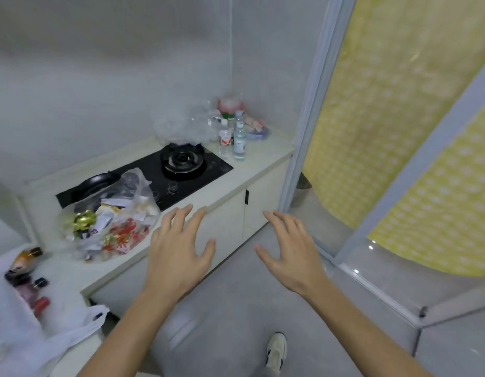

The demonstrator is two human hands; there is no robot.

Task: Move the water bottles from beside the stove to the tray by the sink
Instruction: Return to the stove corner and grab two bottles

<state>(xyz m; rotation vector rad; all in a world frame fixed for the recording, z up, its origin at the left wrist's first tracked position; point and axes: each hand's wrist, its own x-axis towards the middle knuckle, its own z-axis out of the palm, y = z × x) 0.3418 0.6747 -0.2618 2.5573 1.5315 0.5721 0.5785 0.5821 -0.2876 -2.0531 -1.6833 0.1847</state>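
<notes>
A: Far left, a white bag [23, 330] lies on the bench [268, 148] with small jars [26, 284] on it. Beside it sits a clear bag of wrappers [110, 227], partly over the left end of the black stove [154, 172], where a dark pan [98, 180] rests.

B: And the hands?

A: Both raised in front of the cabinet doors [236, 216], apart from each other. The left hand [178, 254] has its fingers spread and holds nothing; the right hand [287, 251] is likewise spread and holds nothing.

B: The burner?

A: One burner [183, 159] is bare, at the stove's right end.

B: Where are the bottles?

A: Two water bottles [239, 140] stand upright on the bench just right of the stove, near the back corner, well apart from both hands. Behind them is a blurred heap, possibly crumpled clear plastic [181, 126] and something pink [230, 104].

B: Further right?

A: A pale door frame [309, 104], then a yellow dotted curtain [399, 104]. Below, one shoe [276, 349] on the grey floor [236, 308].
</notes>
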